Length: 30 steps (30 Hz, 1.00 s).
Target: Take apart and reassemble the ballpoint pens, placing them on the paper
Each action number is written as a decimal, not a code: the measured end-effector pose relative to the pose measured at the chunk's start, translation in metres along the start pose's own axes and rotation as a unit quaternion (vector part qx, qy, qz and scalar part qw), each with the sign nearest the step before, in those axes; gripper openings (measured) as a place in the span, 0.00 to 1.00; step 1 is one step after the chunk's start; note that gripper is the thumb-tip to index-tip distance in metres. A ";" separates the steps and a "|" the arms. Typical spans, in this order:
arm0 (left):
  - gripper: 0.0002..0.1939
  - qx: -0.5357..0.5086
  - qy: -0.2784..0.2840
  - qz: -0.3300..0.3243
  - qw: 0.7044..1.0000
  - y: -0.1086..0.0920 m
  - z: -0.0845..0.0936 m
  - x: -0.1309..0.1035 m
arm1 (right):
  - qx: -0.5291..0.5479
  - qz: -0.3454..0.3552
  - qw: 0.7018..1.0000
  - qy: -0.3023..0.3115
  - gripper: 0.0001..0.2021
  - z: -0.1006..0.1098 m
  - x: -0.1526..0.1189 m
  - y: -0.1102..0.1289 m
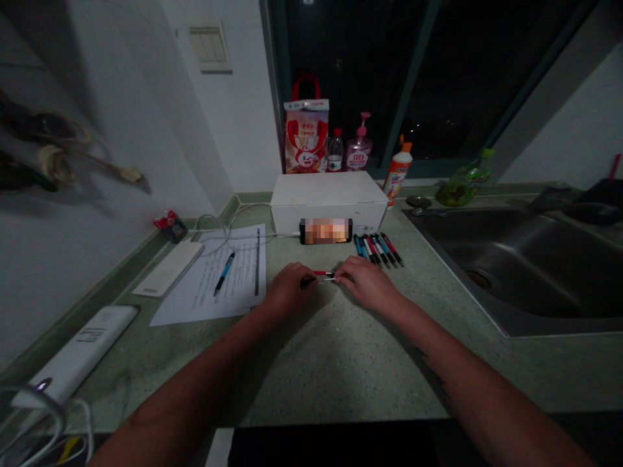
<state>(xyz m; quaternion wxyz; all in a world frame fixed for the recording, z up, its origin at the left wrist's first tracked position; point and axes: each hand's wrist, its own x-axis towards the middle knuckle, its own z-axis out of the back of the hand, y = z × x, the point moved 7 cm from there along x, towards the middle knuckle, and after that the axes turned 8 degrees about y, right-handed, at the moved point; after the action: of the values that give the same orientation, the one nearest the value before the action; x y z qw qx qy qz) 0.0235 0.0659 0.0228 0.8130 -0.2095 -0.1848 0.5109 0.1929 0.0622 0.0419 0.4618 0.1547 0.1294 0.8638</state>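
Note:
My left hand (294, 286) and my right hand (363, 280) face each other over the counter, fingers pinched. Between them is a thin silvery pen part (326, 279), its ends at the fingertips of both hands. A dark piece shows at my left fingers. Just beyond the fingertips lies a red pen part (321, 273). Several pens (377, 250) in blue, red and white lie in a row beyond my right hand. A phone (326, 231) leans on a white box (326, 194) behind the hands. One blue pen (224, 274) rests on a printed sheet (243, 259) to the left.
A steel sink (525, 259) is at the right. Bottles and a red bag (306, 137) stand behind the box. On the left are a white flat box (168, 268), a white power strip (80, 353) and cables. A green-capped bottle (468, 178) stands behind the sink.

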 end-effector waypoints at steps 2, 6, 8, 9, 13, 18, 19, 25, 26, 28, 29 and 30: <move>0.08 -0.002 0.002 0.000 1.000 0.001 0.000 0.000 | 0.000 -0.009 1.000 0.002 0.05 0.001 0.000 -0.003; 0.08 0.012 -0.012 0.011 1.000 0.006 0.005 0.001 | -0.019 -0.042 0.999 0.021 0.06 0.003 -0.001 -0.015; 0.08 0.022 -0.016 0.019 0.999 0.009 0.005 0.003 | -0.018 -0.036 0.998 0.039 0.06 0.002 -0.001 -0.016; 0.07 0.024 -0.015 0.021 0.999 0.010 0.005 0.003 | -0.017 -0.029 0.998 0.049 0.06 0.000 -0.001 -0.014; 0.07 0.019 -0.006 0.021 1.000 0.012 -0.002 0.006 | -0.031 -0.014 0.996 0.079 0.04 -0.011 0.001 -0.006; 0.09 -0.061 -0.057 0.079 0.993 0.022 0.005 0.002 | -0.028 -0.018 0.999 0.018 0.07 -0.013 0.003 -0.001; 0.10 -0.092 -0.061 0.087 0.990 0.024 0.006 0.001 | -0.017 -0.015 1.000 0.002 0.09 -0.011 0.003 0.000; 0.10 -0.271 0.006 0.012 0.963 0.007 -0.009 0.000 | 0.062 0.074 0.995 -0.014 0.12 -0.005 0.001 0.020; 0.09 -0.287 0.008 0.008 0.958 0.005 -0.009 0.000 | 0.066 0.083 0.994 -0.015 0.09 -0.005 0.000 0.022; 0.10 -0.311 0.006 0.009 0.950 0.002 -0.009 0.000 | 0.068 0.087 0.994 -0.020 0.04 -0.004 0.000 0.022; 0.10 -0.319 0.006 0.009 0.948 0.001 -0.009 0.000 | 0.070 0.086 0.994 -0.021 0.04 -0.005 0.000 0.021; 0.10 -0.325 0.007 0.008 0.946 0.000 -0.008 0.000 | 0.074 0.085 0.993 -0.020 0.04 -0.005 0.000 0.020</move>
<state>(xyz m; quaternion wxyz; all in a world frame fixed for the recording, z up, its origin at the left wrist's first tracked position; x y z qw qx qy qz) 0.0278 0.0646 0.0161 0.6980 -0.4668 -0.3335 0.4285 0.1755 0.0508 0.0447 0.3764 0.2165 0.1699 0.8846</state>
